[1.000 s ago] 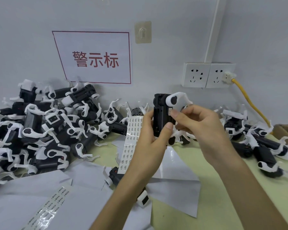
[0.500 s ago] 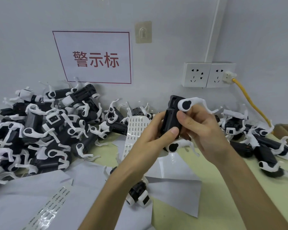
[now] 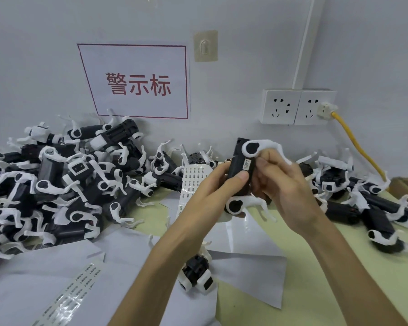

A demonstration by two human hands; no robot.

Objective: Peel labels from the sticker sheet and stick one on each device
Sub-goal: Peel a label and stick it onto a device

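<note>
Head camera, sole view.

Device (image 3: 242,171): black body with white curved arms at top and bottom. It is held upright above the table (image 3: 316,267) at mid-frame, between both hands.

Label (image 3: 248,165): small white strip with dark print, stuck on the device's front face near its upper end.

Left hand (image 3: 210,188): enters from lower centre. The thumb lies flat across the device's front; the other fingers curl round the back, mostly hidden.

Right hand (image 3: 285,184): enters from lower right. The thumb presses the device's edge just beside the label; the fingers are curled close together round the far side, touching the upper white arm.

Sticker sheet (image 3: 192,182): long strip with rows of printed labels, behind the left hand and partly covered by it. Whether the fingers touch it cannot be told.

Second strip (image 3: 68,295): glossy, with printed labels, lying on white paper at lower left.

Loose device (image 3: 197,275): lies on the paper sheets (image 3: 250,260) under the left forearm.

Left heap (image 3: 68,182): many black-and-white devices piled against the wall.

Right heap (image 3: 363,203): a smaller spread of the same devices.

Wall items:
- sign (image 3: 137,83) with a red border and red characters
- hook (image 3: 205,45)
- double socket (image 3: 297,107) with a yellow cable (image 3: 356,142) plugged in

Cardboard box (image 3: 406,184): at the right edge, partly out of frame.
</note>
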